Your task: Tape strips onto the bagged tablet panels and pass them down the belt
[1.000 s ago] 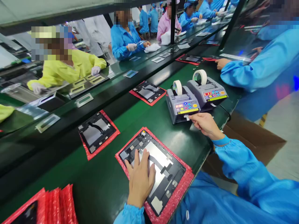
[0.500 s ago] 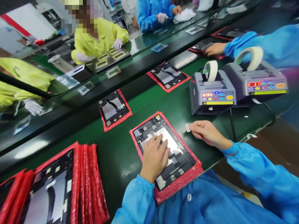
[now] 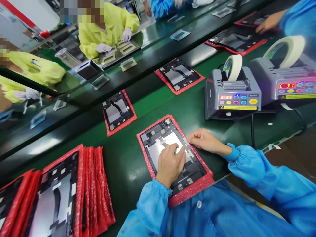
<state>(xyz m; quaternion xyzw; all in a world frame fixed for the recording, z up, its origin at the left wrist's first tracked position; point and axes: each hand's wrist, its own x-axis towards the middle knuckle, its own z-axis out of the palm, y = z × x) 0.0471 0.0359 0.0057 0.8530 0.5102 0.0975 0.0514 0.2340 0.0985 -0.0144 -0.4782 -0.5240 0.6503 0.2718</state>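
Note:
A tablet housing (image 3: 197, 168) with a shiny metal plate and small tape patches lies on a red bubble-wrap bag (image 3: 184, 197) at the bench's front edge. On it rests my left hand (image 3: 172, 163), fingers bent and slightly apart, holding nothing I can see. My right hand (image 3: 206, 141) pinches a small white piece of tape (image 3: 185, 141) at the housing's right edge, its fingertips close over the frame. Behind my right hand stands a tape dispenser (image 3: 234, 95) carrying a cream roll.
A second dispenser (image 3: 288, 75) stands farther right. Stacked red bags with tablet housings (image 3: 56, 197) fill the left. More housings lie at the back, one at left (image 3: 118, 110), another in the middle (image 3: 177, 75). Co-workers sit across the line; a blue-sleeved arm (image 3: 296, 19) reaches in at upper right.
My right hand has moved left with the tape, from beside the bag to the housing's edge. My left hand has shifted slightly right, its fingers more bent. The view has shifted a little.

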